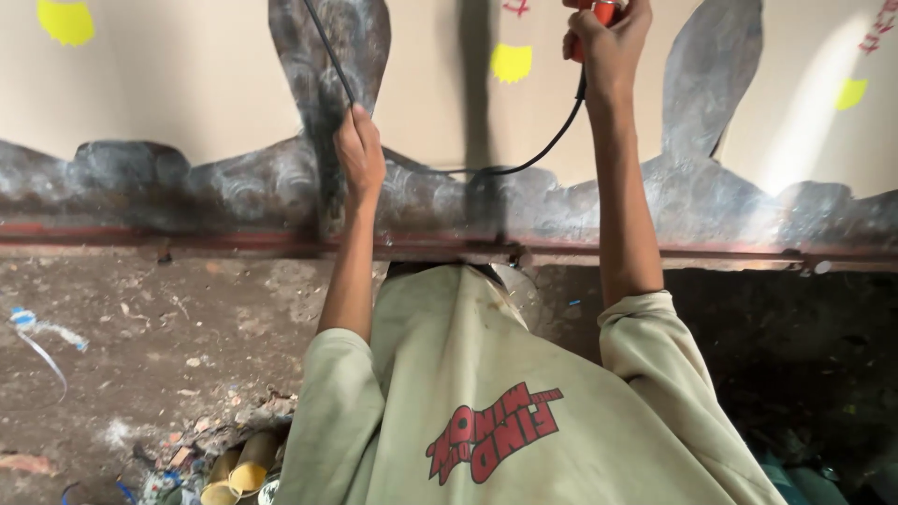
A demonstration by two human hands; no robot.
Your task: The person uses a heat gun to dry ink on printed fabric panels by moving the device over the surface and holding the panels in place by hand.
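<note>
The picture appears upside down, with the person's pale green shirt (524, 411) filling the lower middle and both bare arms reaching up toward a large beige board (187, 84) that stands behind a reddish metal bar (187, 241).

The right hand (608, 42) is closed in a fist around the red handle of a power tool (603, 11), at the top edge of the view; only a small part of the tool shows, and its working end is cut off by the frame. From under that fist a black cord (552, 140) drops, curves along the lower edge of the board, and rises again as a straight line toward the top.

The left hand (360, 150) is lower and to the side, its fingers curled narrow against a dark, soot-grey painted shape (327, 56) on the board. The rising run of the cord passes right at its fingertips; whether the hand pinches the cord or only rests beside it cannot be told.

So the tool lies above and across from the left hand, well apart from it, and the right hand alone carries it. The cord's long run is what joins the two hands.

Yellow painted patches (512, 62) dot the board. Beyond the bar lies a dirt floor (140, 327) with scraps, and a few yellowish cardboard tubes (245, 465) sit near the bottom edge.
</note>
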